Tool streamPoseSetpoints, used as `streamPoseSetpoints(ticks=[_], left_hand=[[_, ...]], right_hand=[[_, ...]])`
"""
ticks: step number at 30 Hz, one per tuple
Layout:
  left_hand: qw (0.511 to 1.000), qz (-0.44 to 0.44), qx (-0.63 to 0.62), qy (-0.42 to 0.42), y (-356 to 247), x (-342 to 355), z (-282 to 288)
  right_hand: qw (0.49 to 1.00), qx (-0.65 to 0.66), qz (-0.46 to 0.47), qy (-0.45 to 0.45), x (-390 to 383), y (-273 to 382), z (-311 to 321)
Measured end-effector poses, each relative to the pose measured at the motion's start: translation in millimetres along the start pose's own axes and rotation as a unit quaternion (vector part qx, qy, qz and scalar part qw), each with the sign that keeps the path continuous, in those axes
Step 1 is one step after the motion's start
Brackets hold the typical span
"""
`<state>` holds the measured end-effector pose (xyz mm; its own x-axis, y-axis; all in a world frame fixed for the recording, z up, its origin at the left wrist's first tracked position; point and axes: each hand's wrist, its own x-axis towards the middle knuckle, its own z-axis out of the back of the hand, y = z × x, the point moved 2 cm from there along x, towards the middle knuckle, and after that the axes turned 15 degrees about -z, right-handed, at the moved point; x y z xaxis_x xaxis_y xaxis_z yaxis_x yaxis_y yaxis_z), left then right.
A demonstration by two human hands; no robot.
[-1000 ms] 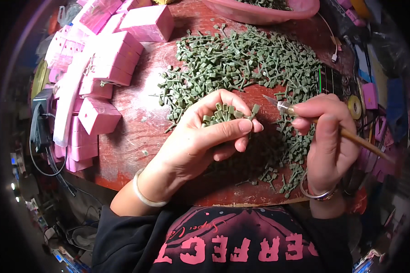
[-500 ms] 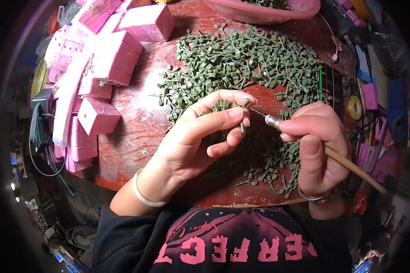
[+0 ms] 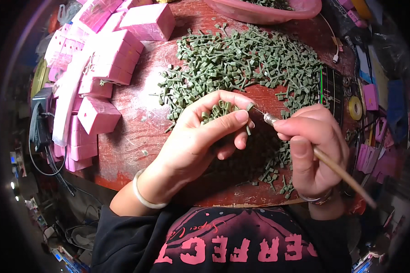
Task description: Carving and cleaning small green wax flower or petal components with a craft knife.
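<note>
Several small green wax-like pieces (image 3: 222, 108), each a block with a thin stem, lie cupped in my left hand (image 3: 202, 129). Its thumb and index finger pinch one such piece (image 3: 250, 107) at their tips. My right hand (image 3: 318, 144) is closed round a wooden-handled needle tool (image 3: 335, 167) with a metal collar, held like a pen. The thin needle points left and reaches the pinched piece; whether it has gone in is too small to tell. Behind both hands spreads a large pile of the same green pieces (image 3: 246, 59).
Pink blocks (image 3: 118, 50) are stacked along the table's left side. A pink basin (image 3: 264, 11) stands at the far edge. On the right are a dark panel with a green line (image 3: 331, 88), a yellow tape roll (image 3: 355, 108) and a white cable plug (image 3: 335, 58). The red table (image 3: 132, 109) is scuffed.
The pinched piece has shifted slightly right and down, meeting the needle. My left fingers have curled in further. The rear end of the tool's handle has swung a little left and down.
</note>
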<state>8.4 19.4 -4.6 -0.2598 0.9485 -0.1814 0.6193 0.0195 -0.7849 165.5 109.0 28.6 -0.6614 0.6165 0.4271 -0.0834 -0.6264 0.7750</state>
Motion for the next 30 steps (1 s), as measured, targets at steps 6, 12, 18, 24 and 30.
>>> streamPoseSetpoints(ticks=[6, 12, 18, 24, 30], left_hand=[[1.0, -0.009, 0.029, -0.004, 2, -2, 2], [1.0, -0.013, 0.02, -0.009, 3, -1, 1], [1.0, -0.016, 0.014, -0.006, 5, -1, 6], [1.0, -0.013, 0.015, -0.007, 3, -1, 4], [0.999, -0.02, 0.023, -0.008, 4, 0, 3]], right_hand=[[0.996, -0.074, 0.052, -0.001, -2, 5, -6], [0.992, -0.106, 0.068, -0.007, -3, 7, -9], [0.989, -0.115, 0.096, -0.002, -5, 2, -13], [0.989, -0.12, 0.083, -0.013, -4, 4, -12], [0.989, -0.124, 0.083, -0.011, -3, 6, -11]])
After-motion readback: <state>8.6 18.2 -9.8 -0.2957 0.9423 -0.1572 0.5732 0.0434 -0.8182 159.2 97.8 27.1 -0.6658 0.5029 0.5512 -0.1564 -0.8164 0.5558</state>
